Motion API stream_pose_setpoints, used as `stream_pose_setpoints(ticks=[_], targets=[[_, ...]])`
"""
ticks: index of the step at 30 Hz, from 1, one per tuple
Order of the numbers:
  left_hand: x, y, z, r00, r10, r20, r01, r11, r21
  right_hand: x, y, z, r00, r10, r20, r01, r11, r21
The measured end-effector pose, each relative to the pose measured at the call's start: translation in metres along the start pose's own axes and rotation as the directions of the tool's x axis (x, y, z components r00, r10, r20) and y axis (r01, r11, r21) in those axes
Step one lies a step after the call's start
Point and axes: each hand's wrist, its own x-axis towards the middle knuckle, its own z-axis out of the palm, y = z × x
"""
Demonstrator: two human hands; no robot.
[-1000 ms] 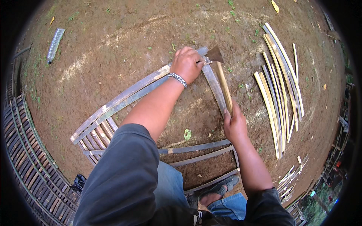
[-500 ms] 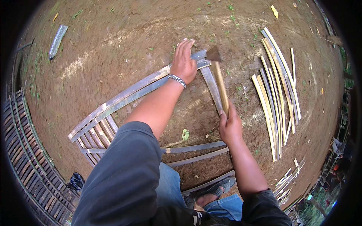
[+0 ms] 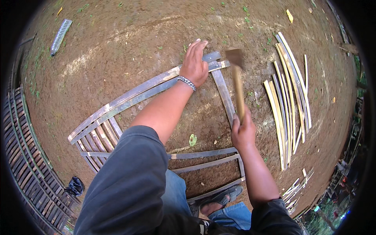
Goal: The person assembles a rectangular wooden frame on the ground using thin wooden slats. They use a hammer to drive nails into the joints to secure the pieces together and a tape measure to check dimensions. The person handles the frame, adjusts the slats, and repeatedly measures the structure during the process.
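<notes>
Over the far right corner of the big frame of flat grey-brown bamboo strips [image 3: 140, 89], left hand [image 3: 194, 64] lies palm down, fingers straight and close together, nothing seen in its grip; right hand [image 3: 243, 133], by the frame's right-end strip, is wrapped round a wooden-handled hatchet [image 3: 238, 88] with dark metal head, head slightly blurred, just beside the frame's far right corner; frame lies on brown bare soil [image 3: 156, 43]; left arm and dark sleeve [image 3: 137, 164] cross it, hiding its middle; grey-sandaled foot [image 3: 225, 197] overlaps the frame's near strip; loose pile of long pale and grey bamboo strips [image 3: 289, 105] well apart, right of the frame; small heap of pale splinters [image 3: 297, 190] nearer the person, right of frame; green oval leaf [image 3: 192, 140] inside frame; dark slatted bamboo panel [image 3: 33, 156] left of frame; clear plastic bottle [image 3: 61, 37] beyond frame's left end, contents unclear; crumpled black plastic bag [image 3: 75, 186] near frame's lower left, contents not visible.
</notes>
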Motion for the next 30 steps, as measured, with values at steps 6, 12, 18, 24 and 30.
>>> stream_pose_setpoints(ticks=[6, 12, 18, 24, 30], targets=[[-0.003, -0.002, 0.001, 1.0, -0.001, 0.019, 0.001, 1.0, 0.015, -0.005, -0.002, 0.003, 0.991, -0.041, -0.129, 0.049, 0.997, 0.056], [0.002, -0.002, 0.0, 1.0, 0.02, -0.001, -0.02, 1.0, -0.006, 0.002, 0.0, 0.013, 0.993, 0.101, 0.069, -0.096, 0.993, -0.073], [0.002, 0.0, -0.001, 1.0, -0.013, 0.02, 0.013, 1.0, 0.024, -0.008, 0.013, 0.019, 0.986, -0.086, -0.141, 0.102, 0.989, 0.111], [-0.002, 0.002, -0.001, 0.999, -0.039, 0.035, 0.04, 0.999, -0.022, -0.014, 0.024, 0.021, 0.997, -0.005, -0.079, 0.009, 0.999, 0.046], [0.0, -0.001, -0.002, 0.999, -0.012, 0.034, 0.012, 1.0, -0.027, 0.005, 0.015, 0.025, 0.975, 0.143, 0.172, -0.12, 0.984, -0.133]])
